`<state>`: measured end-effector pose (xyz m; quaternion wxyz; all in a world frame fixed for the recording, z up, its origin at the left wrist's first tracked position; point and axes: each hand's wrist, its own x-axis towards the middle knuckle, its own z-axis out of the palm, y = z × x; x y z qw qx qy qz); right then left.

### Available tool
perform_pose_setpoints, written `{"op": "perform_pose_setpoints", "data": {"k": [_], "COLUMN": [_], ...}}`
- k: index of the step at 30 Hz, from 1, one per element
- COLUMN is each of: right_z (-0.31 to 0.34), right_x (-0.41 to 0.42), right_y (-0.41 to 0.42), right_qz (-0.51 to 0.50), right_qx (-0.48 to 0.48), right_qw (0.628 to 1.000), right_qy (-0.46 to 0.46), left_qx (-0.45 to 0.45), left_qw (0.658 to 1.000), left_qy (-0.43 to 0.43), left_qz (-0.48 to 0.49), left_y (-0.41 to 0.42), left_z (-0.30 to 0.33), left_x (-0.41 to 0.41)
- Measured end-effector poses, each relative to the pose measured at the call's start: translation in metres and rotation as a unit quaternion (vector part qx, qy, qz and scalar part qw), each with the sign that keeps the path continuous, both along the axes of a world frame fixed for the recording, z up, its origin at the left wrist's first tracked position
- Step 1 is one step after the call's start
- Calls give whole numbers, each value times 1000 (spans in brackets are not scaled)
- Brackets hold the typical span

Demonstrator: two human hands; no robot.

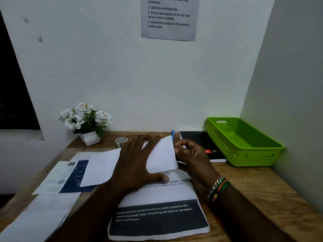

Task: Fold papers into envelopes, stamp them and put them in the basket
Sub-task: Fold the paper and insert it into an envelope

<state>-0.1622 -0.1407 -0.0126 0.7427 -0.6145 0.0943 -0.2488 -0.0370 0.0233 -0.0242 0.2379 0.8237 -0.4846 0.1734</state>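
A white envelope [103, 165] lies across the middle of the wooden desk. My left hand [136, 161] lies flat on it with fingers spread. The envelope's flap [161, 155] stands up at its right end, and my right hand [189, 156] pinches the flap's right edge between thumb and fingers. Under the envelope lies a printed sheet [157, 215] with a dark band of text. The green plastic basket [244, 142] stands empty at the back right corner.
A blue and white stamp sheet [64, 177] and a blank paper [40, 217] lie at the left. A pot of white flowers [85, 121], a small tape roll [121, 140], a blue pen [172, 134] and a black notebook [201, 142] stand along the back.
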Motion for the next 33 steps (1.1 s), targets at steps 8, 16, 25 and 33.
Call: {"op": "perform_pose_setpoints", "data": {"k": [8, 16, 25, 33], "right_z": [-1, -4, -4, -4], "right_x": [-1, -2, -5, -3], "right_y": [1, -1, 0, 1], "right_qz": [-45, -27, -8, -17], "right_qx": [-82, -44, -61, -88], "right_qw": [996, 998, 997, 995], "right_qy": [1, 19, 42, 45], "left_qx": [2, 15, 14, 36], "left_qw": [1000, 1000, 999, 996], "left_qy": [-12, -10, -26, -73], "left_qz": [16, 21, 31, 21], "left_y": [1, 0, -3, -4], "left_z": [-1, -3, -3, -5], "left_x": [1, 2, 0, 0]}}
